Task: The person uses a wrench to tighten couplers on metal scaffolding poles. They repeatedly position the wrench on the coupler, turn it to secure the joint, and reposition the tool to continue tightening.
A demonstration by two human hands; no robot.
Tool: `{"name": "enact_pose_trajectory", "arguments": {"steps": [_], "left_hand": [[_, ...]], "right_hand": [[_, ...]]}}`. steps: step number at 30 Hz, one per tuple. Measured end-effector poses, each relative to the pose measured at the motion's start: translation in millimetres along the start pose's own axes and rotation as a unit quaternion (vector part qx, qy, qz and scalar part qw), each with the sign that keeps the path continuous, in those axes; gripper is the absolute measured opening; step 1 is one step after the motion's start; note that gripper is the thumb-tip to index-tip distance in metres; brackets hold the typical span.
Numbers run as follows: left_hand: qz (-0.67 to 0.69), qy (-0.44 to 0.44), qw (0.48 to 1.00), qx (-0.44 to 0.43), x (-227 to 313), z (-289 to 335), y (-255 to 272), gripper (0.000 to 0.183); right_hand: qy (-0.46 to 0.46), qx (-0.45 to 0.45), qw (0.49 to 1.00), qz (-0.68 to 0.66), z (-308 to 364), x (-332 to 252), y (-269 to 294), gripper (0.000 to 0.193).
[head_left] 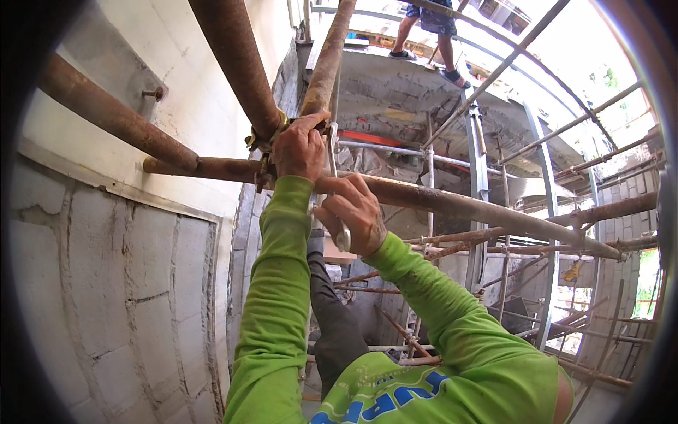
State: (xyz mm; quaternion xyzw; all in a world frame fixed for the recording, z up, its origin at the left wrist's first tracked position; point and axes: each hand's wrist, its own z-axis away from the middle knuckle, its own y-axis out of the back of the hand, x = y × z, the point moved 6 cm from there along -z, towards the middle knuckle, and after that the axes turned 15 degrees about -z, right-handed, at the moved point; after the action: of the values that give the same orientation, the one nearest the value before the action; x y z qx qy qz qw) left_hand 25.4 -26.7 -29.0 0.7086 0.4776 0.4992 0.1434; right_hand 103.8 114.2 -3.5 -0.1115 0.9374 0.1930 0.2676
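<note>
Rusty scaffold tubes meet at a joint fitted with a scaffold coupler (265, 169). My left hand (298, 150) is closed over the coupler, its fingers wrapped about the joint and one reaching onto the upright scaffold tube (326, 63). Much of the coupler is hidden beneath this hand. Below and to the right, my right hand (355, 214) grips a metal wrench (344, 239). One end of the wrench shows under the fingers; its shaft runs up beside the joint. The right hand lies against the horizontal scaffold tube (452, 198).
A block wall (106, 283) stands close on the left. More scaffold tubes (565, 219) and upright metal channels (474, 177) cross the right side. Above, another person's legs (443, 46) stand on a ledge. My own leg (332, 318) hangs below, with a deep drop around it.
</note>
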Motion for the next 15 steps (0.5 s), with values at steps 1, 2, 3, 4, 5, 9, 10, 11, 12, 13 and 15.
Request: {"name": "enact_pose_trajectory", "arguments": {"steps": [1,2,3,4,5,9,10,11,12,13,15], "left_hand": [[0.004,-0.003,1.0,0.004,0,0,1,0.033],[0.007,0.0,1.0,0.004,-1,-1,1,0.033],[0.01,0.002,1.0,0.002,-2,-1,2,0.033],[0.016,0.014,1.0,-0.006,-4,-1,1,0.033],[0.022,0.023,0.999,-0.016,-5,-2,1,0.033],[0.039,0.029,0.999,-0.013,-3,-1,5,0.034],[0.038,0.028,0.999,-0.008,-2,0,6,0.033],[0.033,0.029,0.999,-0.004,-1,0,7,0.033],[0.029,0.034,0.999,-0.001,0,1,7,0.033],[0.03,0.037,0.999,0.0,0,1,6,0.032],[0.034,0.043,0.998,0.002,1,2,5,0.031]], "right_hand": [[0.004,-0.006,1.0,0.007,-2,0,-3,0.018],[0.018,-0.013,1.0,0.013,-4,-2,-5,0.019],[0.008,-0.014,1.0,0.015,-7,0,-5,0.019],[-0.005,-0.002,1.0,0.009,-10,2,-3,0.019],[-0.016,-0.003,1.0,0.006,-15,4,0,0.019],[-0.075,0.076,0.994,0.002,-47,13,23,0.014],[-0.083,0.088,0.993,0.002,-56,16,29,0.013],[-0.152,0.111,0.981,-0.043,-63,28,35,0.015],[-0.201,0.128,0.967,-0.087,-70,40,40,0.017],[-0.254,0.146,0.947,-0.134,-74,52,43,0.019],[-0.259,0.105,0.955,-0.102,-86,64,45,0.025]]}}
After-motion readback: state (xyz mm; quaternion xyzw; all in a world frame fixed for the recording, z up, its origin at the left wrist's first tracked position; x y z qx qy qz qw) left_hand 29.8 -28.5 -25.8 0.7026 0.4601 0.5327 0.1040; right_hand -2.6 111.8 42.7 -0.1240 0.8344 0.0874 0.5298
